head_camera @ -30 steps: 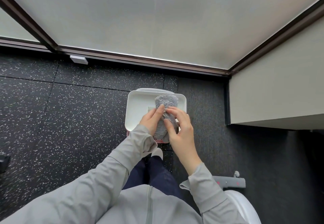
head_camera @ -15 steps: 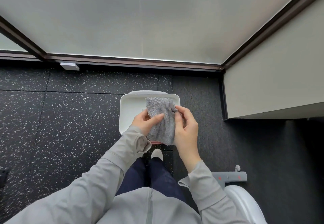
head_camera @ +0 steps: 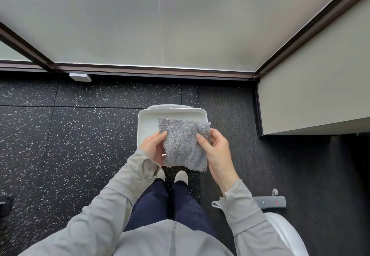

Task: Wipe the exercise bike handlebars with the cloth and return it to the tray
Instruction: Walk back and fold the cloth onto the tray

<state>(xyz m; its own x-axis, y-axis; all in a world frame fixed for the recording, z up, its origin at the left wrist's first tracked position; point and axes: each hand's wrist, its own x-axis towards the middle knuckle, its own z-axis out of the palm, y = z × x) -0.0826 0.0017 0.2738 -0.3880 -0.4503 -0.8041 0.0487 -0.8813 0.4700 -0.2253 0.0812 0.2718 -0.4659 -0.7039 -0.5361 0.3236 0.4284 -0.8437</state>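
Note:
A fluffy grey cloth (head_camera: 183,144) is spread open between my two hands, held up above a white tray (head_camera: 149,122) that stands on a low stool on the floor. My left hand (head_camera: 153,148) pinches the cloth's left edge with thumb on top. My right hand (head_camera: 215,149) pinches its right edge near the bunched upper corner. The cloth hides the near right part of the tray. No handlebars are in view.
Black speckled rubber floor (head_camera: 70,145) surrounds the stool. A frosted glass wall with a dark frame (head_camera: 152,71) runs behind it, and a beige wall (head_camera: 312,99) juts out at right. A white and grey part of a machine (head_camera: 280,227) sits at lower right beside my legs.
The cloth was bunched up over the tray; both hands have lifted it and pulled it apart, so it is now spread nearly flat between them.

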